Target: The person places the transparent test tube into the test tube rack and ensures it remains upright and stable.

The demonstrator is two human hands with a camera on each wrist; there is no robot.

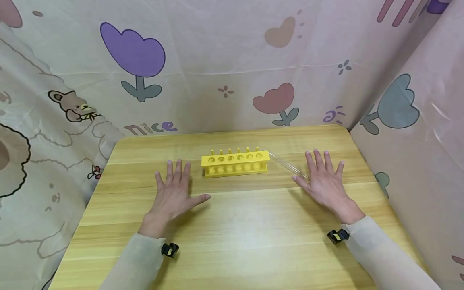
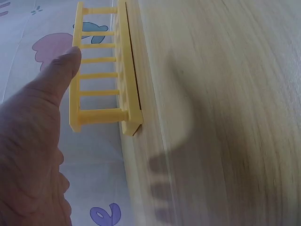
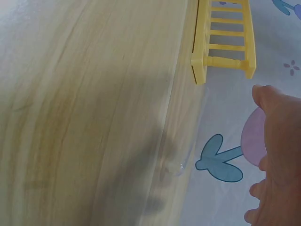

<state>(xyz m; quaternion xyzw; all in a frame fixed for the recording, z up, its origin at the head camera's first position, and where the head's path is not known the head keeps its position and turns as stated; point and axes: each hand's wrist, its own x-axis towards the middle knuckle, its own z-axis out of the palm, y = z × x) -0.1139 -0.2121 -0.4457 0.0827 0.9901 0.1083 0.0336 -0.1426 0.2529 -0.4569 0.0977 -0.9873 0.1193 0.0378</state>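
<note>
A yellow test tube rack point(image 1: 235, 164) stands toward the back of the wooden table, with a row of round holes and several short pegs along its far side. Right of the rack, a clear glass test tube point(image 1: 288, 164) lies slantwise on the wood; the right wrist view shows its rounded end point(image 3: 179, 168). My left hand point(image 1: 174, 198) is spread palm down over the table, left of the rack, holding nothing. On the other side my right hand point(image 1: 326, 185) is spread too, its thumb near the tube's closer end. Both hands cast shadows on the tabletop.
The light wooden table point(image 1: 232, 241) ends at a patterned cloth point(image 1: 203, 72) behind it, and more cloth hangs at the left and right sides. Small black devices point(image 1: 169, 250) are strapped at both wrists.
</note>
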